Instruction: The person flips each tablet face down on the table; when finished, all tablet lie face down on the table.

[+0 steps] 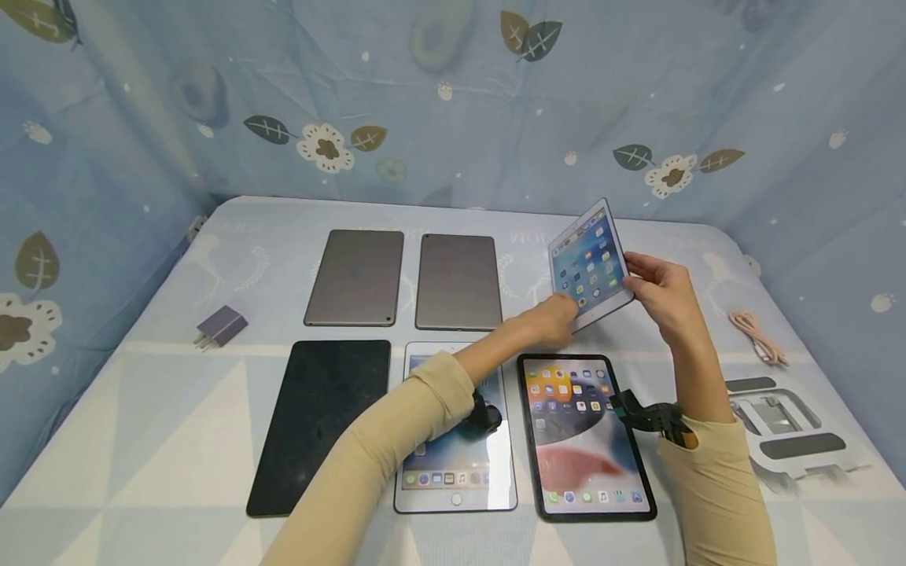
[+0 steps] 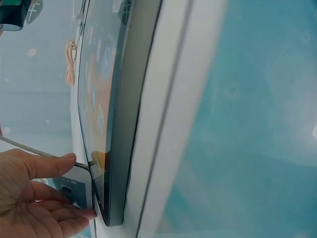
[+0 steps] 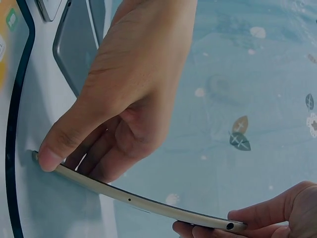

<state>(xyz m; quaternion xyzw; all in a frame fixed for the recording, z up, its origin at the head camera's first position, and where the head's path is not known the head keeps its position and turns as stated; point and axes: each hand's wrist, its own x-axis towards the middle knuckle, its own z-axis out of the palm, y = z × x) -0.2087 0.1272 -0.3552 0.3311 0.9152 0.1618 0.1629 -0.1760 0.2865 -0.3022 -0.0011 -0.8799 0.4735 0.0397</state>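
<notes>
A white-framed tablet (image 1: pixel 583 263) with its home screen lit is held up, tilted, over the right back of the table. My left hand (image 1: pixel 555 321) grips its lower edge, with the thumb on one face and the fingers on the other in the right wrist view. My right hand (image 1: pixel 661 291) pinches the right edge between thumb and fingers. Below it lies a black-framed tablet (image 1: pixel 587 440) with a lit screen. Another white tablet (image 1: pixel 456 501), also lit, is partly hidden under my left forearm. The held tablet's thin side (image 3: pixel 130 200) faces the right wrist camera.
Two grey tablets lie face down, one at the back left (image 1: pixel 355 277), one beside it (image 1: pixel 458 279). A black tablet (image 1: pixel 318 424) lies in front of them. A purple charger plug (image 1: pixel 221 326) is far left. At right are a coiled pink cable (image 1: pixel 757 336) and a folding stand (image 1: pixel 803 446).
</notes>
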